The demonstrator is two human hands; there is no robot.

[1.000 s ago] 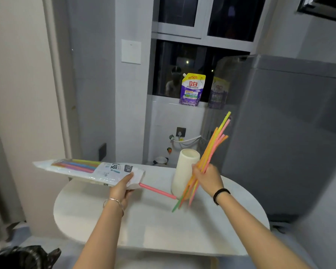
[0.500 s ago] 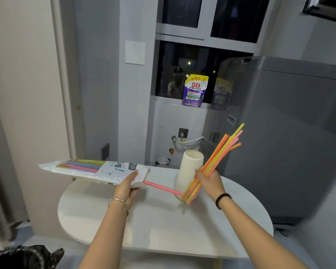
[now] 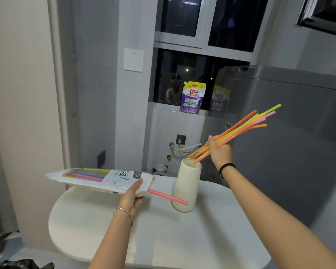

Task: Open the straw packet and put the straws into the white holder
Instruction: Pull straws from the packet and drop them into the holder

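My left hand (image 3: 132, 198) grips the open end of the straw packet (image 3: 97, 179), held flat above the table with several coloured straws inside. One pink straw (image 3: 168, 197) sticks out of the packet mouth toward the white holder (image 3: 186, 188). The holder stands upright on the white table (image 3: 163, 239). My right hand (image 3: 220, 150) holds a bunch of orange, yellow and pink straws (image 3: 241, 129), tilted up to the right, with their lower tips at the holder's rim.
A grey appliance (image 3: 291, 144) stands close on the right behind the table. A purple detergent pouch (image 3: 192, 98) sits on the window ledge. A black bag (image 3: 21, 265) lies on the floor at lower left. A wall and door frame stand left.
My right hand has lifted the straw bunch from beside the holder's base up to its rim. The left hand and packet have stayed about where they were.
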